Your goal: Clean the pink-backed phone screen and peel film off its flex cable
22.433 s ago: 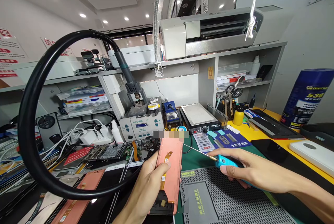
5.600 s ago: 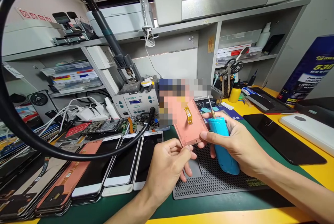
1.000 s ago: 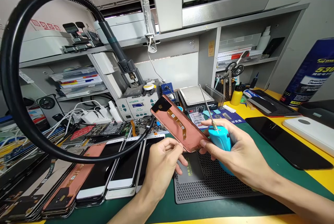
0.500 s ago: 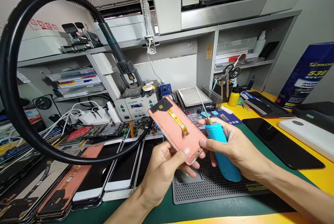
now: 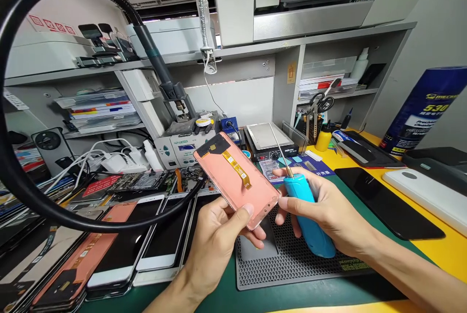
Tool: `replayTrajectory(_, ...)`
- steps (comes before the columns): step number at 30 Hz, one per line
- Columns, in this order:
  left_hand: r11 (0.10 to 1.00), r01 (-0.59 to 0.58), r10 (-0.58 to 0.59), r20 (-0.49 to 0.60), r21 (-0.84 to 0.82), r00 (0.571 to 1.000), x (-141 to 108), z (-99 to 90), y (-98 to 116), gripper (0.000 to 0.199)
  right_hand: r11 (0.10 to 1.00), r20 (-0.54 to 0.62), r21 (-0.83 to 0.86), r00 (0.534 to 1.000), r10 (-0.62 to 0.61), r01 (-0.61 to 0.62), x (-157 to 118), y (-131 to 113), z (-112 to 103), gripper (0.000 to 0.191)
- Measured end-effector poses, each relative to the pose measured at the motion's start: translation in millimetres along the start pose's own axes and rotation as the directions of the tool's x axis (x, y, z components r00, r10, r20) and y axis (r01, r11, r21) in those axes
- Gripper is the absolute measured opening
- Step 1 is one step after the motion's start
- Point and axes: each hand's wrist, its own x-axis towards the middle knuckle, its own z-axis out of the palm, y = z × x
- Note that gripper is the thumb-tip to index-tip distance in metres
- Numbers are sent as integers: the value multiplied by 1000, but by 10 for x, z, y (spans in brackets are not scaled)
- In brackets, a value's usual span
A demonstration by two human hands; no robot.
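Note:
My left hand (image 5: 219, 242) grips the lower end of a phone screen (image 5: 229, 187), thumb on top and fingers beneath. The screen's salmon-pink back faces up, with a black patch at its far end and a gold flex cable (image 5: 237, 169) across the middle. My right hand (image 5: 333, 208) is wrapped around a blue handheld tool (image 5: 314, 237), whose long thin metal rod points up and away. The right thumb tip lies by the screen's near right corner; I cannot tell whether it touches. Below both hands lies a grey perforated mat (image 5: 262, 276).
Several phone screens (image 5: 116, 249) lie in rows at left, under a thick black hose (image 5: 91, 223) looping across. Behind stand a hot-air station (image 5: 182, 150) and a flat heating plate (image 5: 272, 138). At right are a black phone panel (image 5: 386, 201) and a blue spray can (image 5: 419, 113).
The phone screen and my left hand have shifted left and turned slightly. My right hand keeps hold of the blue tool, almost in the same place. The camera view has moved a little.

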Motion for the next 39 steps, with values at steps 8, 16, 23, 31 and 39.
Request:
replayTrajectory(8, 1000, -1, 1, 1, 24, 1000, -8, -4, -45, 39, 1000, 13, -4, 1000, 17, -17, 1, -2, 6, 50)
replayTrajectory(16, 1000, -7, 5, 124, 17, 992, -47, -48, -57, 25, 999, 46, 44, 999, 26, -28, -5, 4, 0, 46)
replayTrajectory(23, 996, -59, 51, 118, 69, 992, -105, 7, -44, 25, 996, 84, 91, 996, -17, 10, -43, -6, 11, 49)
replayTrajectory(31, 989, -66, 55, 85, 135, 995, -117, 54, -70, 29, 999, 91, 47, 996, -13, 8, -22, 22, 28, 55)
replayTrajectory(39, 987, -110, 109, 19, 119, 994, -110, 22, -65, 27, 999, 53, 7, 998, -45, 44, -26, -30, -22, 48)
